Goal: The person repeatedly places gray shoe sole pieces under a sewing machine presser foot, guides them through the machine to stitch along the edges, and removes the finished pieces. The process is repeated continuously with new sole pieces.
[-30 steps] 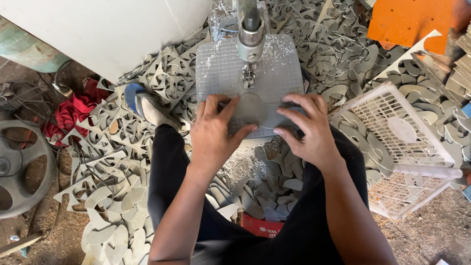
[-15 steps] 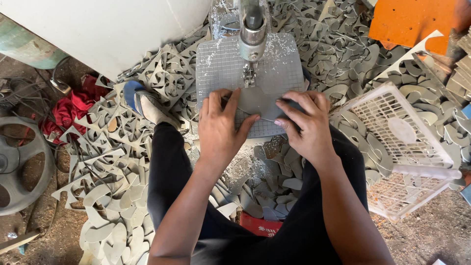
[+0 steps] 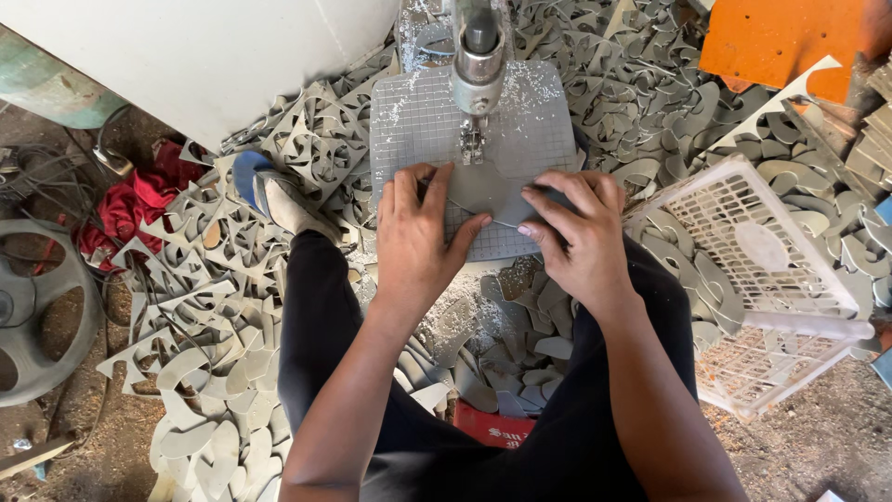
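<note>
A grey flat sheet piece (image 3: 478,189) lies on the gridded metal work table (image 3: 413,121) of a small saw machine (image 3: 478,56), right under its blade. My left hand (image 3: 418,242) presses the piece from the left, fingers spread flat. My right hand (image 3: 576,232) holds its right side, fingers curled over the edge. Both hands sit just in front of the blade. My legs in dark trousers straddle the machine.
Heaps of grey cut-out scraps (image 3: 214,307) cover the floor all round. A white plastic crate (image 3: 771,279) lies tipped at the right. An orange board (image 3: 790,37) is at the top right, a white panel (image 3: 186,56) top left, a red cloth (image 3: 139,200) and a wheel (image 3: 37,316) left.
Both hands have shifted a little with the grey piece, turning it under the blade; the left hand's fingers now lie flatter and nearer the blade.
</note>
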